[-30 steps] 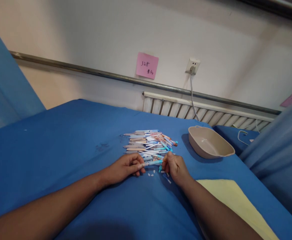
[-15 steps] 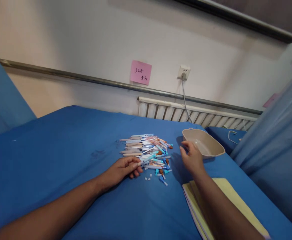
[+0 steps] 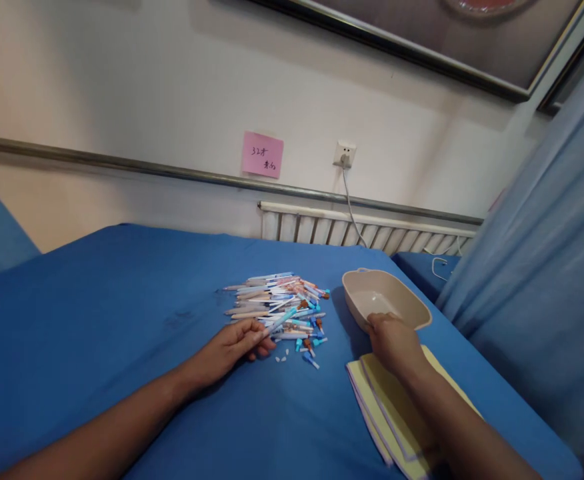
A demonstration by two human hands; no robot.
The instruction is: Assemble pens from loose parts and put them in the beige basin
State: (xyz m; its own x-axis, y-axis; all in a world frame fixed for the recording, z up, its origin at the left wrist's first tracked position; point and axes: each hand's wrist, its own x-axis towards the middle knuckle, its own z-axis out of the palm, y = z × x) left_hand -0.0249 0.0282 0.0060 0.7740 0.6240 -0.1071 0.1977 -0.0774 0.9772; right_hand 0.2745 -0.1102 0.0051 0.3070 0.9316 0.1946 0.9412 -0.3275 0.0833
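Observation:
My left hand (image 3: pixel 245 340) is closed around the near end of a light-blue pen (image 3: pixel 283 321), which points up and right over a pile of pens (image 3: pixel 257 298). Most of that pile lies sideways just beyond my fingers. Small blue, turquoise and brown pen parts (image 3: pixel 317 327) are scattered at its right side. Several tiny white pieces (image 3: pixel 282 359) lie near my left fingertips. At the right, my right hand (image 3: pixel 392 339) has its fingers curled over the near rim of a beige plastic basin (image 3: pixel 412 293). Its fingertips are partly hidden. The visible basin floor looks bare.
Folded yellow cloths (image 3: pixel 372 393) lie under my right forearm. A blue sheet (image 3: pixel 122 320) covers the surface. Behind it are a white radiator (image 3: pixel 322 227), a metal rail (image 3: pixel 172 170) and a plugged-in cable (image 3: pixel 353 213). A blue curtain (image 3: pixel 537 267) hangs at the right.
My right hand has gone from beside the basin's left side to its near rim, and its fingers have curled. The left hand still holds the pen. The view has shifted right.

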